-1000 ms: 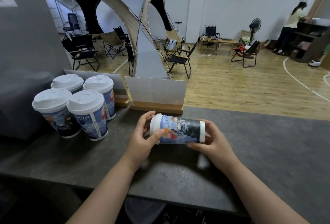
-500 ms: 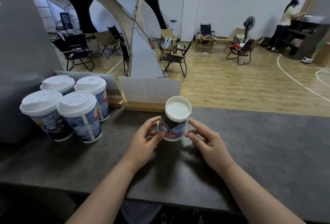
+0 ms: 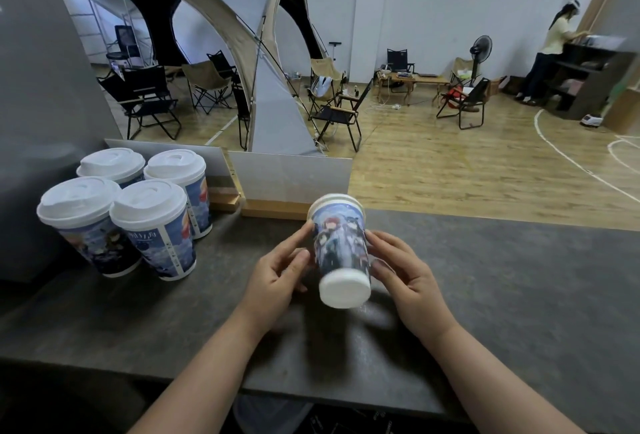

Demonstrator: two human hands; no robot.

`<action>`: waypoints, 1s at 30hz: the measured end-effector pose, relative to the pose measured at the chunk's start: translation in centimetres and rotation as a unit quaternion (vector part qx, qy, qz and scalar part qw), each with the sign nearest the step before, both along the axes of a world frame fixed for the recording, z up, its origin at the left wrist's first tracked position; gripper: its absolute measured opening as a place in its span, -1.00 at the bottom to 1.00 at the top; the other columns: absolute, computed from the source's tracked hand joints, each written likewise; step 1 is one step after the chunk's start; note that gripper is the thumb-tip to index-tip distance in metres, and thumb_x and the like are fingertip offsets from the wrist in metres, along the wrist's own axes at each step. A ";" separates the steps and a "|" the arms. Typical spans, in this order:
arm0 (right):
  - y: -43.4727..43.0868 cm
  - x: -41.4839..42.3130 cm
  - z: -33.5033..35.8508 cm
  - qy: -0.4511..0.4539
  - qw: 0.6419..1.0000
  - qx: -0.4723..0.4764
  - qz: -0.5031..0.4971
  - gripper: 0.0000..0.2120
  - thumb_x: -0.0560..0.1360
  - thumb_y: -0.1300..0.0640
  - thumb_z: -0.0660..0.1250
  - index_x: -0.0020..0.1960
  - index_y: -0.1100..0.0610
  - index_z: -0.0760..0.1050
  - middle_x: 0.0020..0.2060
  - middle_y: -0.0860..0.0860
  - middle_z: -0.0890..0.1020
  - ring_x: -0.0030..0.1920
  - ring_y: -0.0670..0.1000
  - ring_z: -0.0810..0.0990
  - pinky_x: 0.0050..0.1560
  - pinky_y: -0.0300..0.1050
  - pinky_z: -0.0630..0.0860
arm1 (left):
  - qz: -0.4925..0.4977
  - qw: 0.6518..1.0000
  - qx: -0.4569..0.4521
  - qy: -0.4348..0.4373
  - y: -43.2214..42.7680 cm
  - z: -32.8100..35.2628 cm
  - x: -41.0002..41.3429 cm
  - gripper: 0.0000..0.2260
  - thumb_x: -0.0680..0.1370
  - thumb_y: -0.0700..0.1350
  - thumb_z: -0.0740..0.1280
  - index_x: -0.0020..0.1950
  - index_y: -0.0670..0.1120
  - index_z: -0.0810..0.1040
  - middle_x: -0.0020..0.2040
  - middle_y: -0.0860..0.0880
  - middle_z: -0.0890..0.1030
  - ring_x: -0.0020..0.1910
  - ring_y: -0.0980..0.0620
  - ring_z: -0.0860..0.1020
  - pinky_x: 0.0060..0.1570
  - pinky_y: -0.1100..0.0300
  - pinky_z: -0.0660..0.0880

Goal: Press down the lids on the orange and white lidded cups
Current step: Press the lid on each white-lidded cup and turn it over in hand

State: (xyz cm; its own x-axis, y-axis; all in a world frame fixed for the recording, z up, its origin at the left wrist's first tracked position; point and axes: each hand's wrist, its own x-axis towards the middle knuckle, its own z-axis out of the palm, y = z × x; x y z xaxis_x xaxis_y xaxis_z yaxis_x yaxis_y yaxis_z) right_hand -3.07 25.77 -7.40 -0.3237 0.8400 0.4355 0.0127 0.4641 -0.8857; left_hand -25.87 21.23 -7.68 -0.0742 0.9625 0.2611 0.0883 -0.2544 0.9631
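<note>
Five in all: four lidded cups standing, one held cup.
Two hands, the left hand and the right hand, are over one grey surface. Two white panels stand behind it. Farther off I count one tent, one standing fan and one person; the folding chairs overlap too much for a sure number.

A: Item one, held cup?
B: Blue printed wrap with cartoon figures, one red-haired; white base and rim.
A: Item two, four lidded cups?
B: White lids; dark blue picture sleeves with orange patches and a white text panel.
A: Counter?
B: Dark grey, faintly mottled.
A: Floor?
B: Pale wood planks, white painted lines.
A: Tent?
B: Grey panels, beige edging.
</note>
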 end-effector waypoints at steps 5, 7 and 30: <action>-0.5 -0.1 0.1 0.000 0.999 -0.029 0.045 -0.49 0.56 0.34 0.33 0.48 0.10 0.40 0.50 0.00 0.42 0.49 0.02 0.42 0.38 0.13 0.49 | -0.020 0.999 0.023 -0.019 -0.4 0.6 0.1 -0.49 0.53 0.11 0.40 0.46 0.12 0.39 0.39 0.05 0.54 0.36 0.00 0.52 0.10 0.09 0.60; -0.7 -0.2 0.3 0.003 0.997 -0.056 0.051 -0.41 0.52 0.35 0.40 0.48 0.02 0.37 0.44 -0.11 0.49 0.43 -0.05 0.48 0.23 -0.05 0.60 | -0.010 1.000 0.025 0.007 -0.4 0.6 -0.1 -0.45 0.49 0.05 0.47 0.45 0.17 0.39 0.39 0.12 0.52 0.35 0.05 0.53 0.19 0.14 0.56; -0.1 -0.3 -0.4 -0.097 0.993 -0.024 -0.058 -0.47 0.48 0.33 0.49 0.36 -0.04 0.50 0.18 -0.03 0.65 0.18 -0.12 0.62 0.06 -0.15 0.64 | 0.016 1.000 0.005 0.025 0.4 0.0 -0.2 -0.51 0.48 -0.18 0.49 0.33 0.23 0.53 0.22 0.06 0.66 0.23 0.03 0.61 0.13 0.07 0.59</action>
State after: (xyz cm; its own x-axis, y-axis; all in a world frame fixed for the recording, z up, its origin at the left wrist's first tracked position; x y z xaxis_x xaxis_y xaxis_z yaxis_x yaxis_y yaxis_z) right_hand -3.42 25.65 -7.82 -0.2975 0.8950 0.3323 0.2366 0.4063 -0.8826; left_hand -26.02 21.59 -7.64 -0.0912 0.9571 0.2751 0.1453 -0.2605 0.9545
